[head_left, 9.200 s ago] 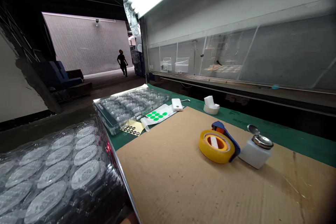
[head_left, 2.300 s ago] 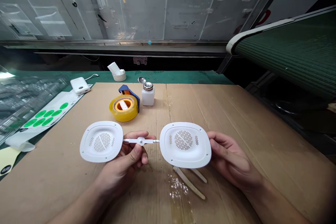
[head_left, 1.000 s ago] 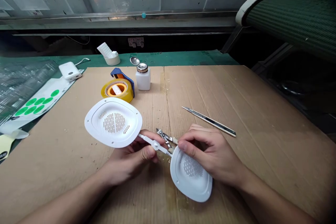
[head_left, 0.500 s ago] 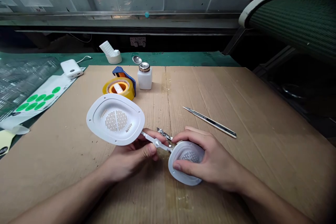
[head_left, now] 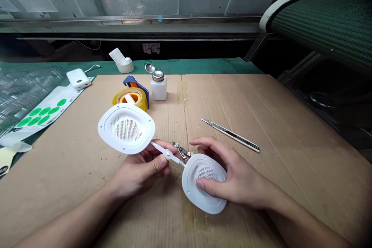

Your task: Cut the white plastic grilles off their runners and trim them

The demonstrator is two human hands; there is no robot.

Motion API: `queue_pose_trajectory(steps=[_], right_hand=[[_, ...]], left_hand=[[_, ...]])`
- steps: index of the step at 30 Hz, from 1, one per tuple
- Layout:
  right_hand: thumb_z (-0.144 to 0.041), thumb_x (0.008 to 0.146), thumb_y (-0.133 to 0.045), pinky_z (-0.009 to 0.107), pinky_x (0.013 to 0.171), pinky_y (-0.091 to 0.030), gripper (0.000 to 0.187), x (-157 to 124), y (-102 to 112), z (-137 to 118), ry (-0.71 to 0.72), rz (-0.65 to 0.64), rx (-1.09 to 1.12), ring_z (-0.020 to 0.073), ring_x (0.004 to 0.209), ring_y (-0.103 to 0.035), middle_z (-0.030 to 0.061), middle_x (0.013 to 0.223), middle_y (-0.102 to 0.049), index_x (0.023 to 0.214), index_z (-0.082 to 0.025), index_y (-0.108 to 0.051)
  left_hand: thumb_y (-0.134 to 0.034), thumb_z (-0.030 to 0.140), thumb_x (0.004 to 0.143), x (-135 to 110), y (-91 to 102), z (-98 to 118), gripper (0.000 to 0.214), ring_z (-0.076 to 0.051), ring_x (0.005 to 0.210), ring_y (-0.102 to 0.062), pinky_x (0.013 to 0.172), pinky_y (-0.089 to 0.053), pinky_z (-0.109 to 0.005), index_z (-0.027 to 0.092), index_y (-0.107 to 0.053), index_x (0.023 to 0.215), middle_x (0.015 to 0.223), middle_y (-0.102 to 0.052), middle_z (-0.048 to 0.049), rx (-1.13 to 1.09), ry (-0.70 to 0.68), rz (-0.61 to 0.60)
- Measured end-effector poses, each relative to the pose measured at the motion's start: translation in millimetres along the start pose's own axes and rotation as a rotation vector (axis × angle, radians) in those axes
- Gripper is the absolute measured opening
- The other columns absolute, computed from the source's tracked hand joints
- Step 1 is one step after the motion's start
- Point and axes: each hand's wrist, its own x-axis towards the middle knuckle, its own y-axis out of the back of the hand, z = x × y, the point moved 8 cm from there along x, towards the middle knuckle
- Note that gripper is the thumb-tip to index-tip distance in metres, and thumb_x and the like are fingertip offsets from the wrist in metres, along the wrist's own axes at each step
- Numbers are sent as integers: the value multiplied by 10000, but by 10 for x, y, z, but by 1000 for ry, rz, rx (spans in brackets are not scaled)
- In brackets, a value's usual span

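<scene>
Two white slotted plastic covers are joined by a thin white sprue. My left hand pinches that sprue, with the left cover raised above the cardboard. My right hand grips the right cover, thumb pressed on its grille and fingers curled over its far edge. Small metal cutters lie on the cardboard just behind the sprue, between my hands.
A flat metal blade lies right of centre on the cardboard sheet. Behind stand a yellow tape roll, a white pump bottle, a white dish, a power bank and green dot stickers. Clear trays sit far left.
Over the last second my right hand shifted its grip on the right cover, thumb now on the grille, and the cover turned flatter. The left cover moved slightly up.
</scene>
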Motion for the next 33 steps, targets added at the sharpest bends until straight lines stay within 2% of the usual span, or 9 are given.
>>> queue_pose_trajectory(steps=[4, 7, 11, 17, 19, 25, 28, 31, 33], right_hand=[[-377, 858, -705, 332, 866, -486, 499, -6, 206, 43, 102, 207, 259, 184, 983, -572, 20, 1065, -553, 1314, -338, -507], [-392, 890, -684, 315, 831, -496, 453, -33, 411, 35, 176, 386, 365, 170, 910, -564, 25, 1001, -574, 1302, -321, -510], [-310, 836, -762, 277, 775, -529, 470, -39, 431, -9, 164, 351, 347, 156, 872, -581, 15, 975, -597, 1259, -322, -558], [-274, 881, -736, 215, 642, -530, 90, -106, 523, 29, 146, 446, 269, 122, 731, -650, 11, 804, -693, 970, -277, -730], [-339, 898, -718, 218, 577, -495, 75, -117, 566, 52, 163, 473, 289, 113, 649, -619, -3, 709, -667, 890, -265, -725], [-594, 972, -478, 301, 614, -468, 488, -89, 501, 46, 200, 407, 312, 146, 635, -553, 13, 651, -581, 689, -227, -632], [-490, 868, -710, 311, 774, -503, 256, -71, 389, 46, 132, 335, 239, 174, 863, -602, 31, 939, -638, 982, -264, -677], [-366, 725, -850, 337, 861, -519, 606, -34, 167, 67, 5, 133, 187, 205, 1000, -617, 29, 1132, -605, 1256, -324, -561], [-367, 698, -861, 329, 819, -529, 685, -24, 51, 79, -66, 30, 157, 202, 960, -634, 21, 1098, -607, 1298, -325, -535]], left_hand=[[-742, 313, 845, 6, 88, 21, 171, -58, 600, -574, 533, -433, -151, 222, -742, 990, 952, -720, -56, -69, 12, 51], [-757, 329, 831, 13, 130, 42, 195, -56, 582, -557, 509, -417, -143, 210, -736, 983, 941, -734, -70, -83, -11, 78], [-765, 350, 823, 19, 143, 27, 195, -50, 578, -539, 501, -406, -140, 225, -738, 970, 954, -736, -59, -46, -2, 85], [-746, 359, 839, 11, 155, 6, 188, -47, 600, -547, 529, -420, -142, 255, -736, 995, 996, -721, -45, -6, 12, 68], [-750, 358, 835, 8, 152, 11, 190, -47, 597, -543, 529, -420, -144, 256, -735, 994, 999, -720, -45, -3, 12, 66], [-737, 365, 844, 9, 129, 19, 206, -58, 603, -535, 529, -419, -159, 234, -730, 1002, 974, -701, -56, 10, 21, 66], [-745, 362, 835, 10, 138, 0, 224, -64, 607, -535, 539, -434, -171, 226, -733, 1012, 950, -686, -53, 21, 36, 76], [-736, 337, 847, 8, 125, -9, 206, -67, 614, -541, 538, -429, -169, 226, -735, 1020, 937, -692, -49, 20, 35, 60], [-728, 327, 855, 6, 102, -2, 191, -70, 618, -549, 538, -425, -169, 230, -739, 1019, 932, -706, -49, 23, 25, 41]])
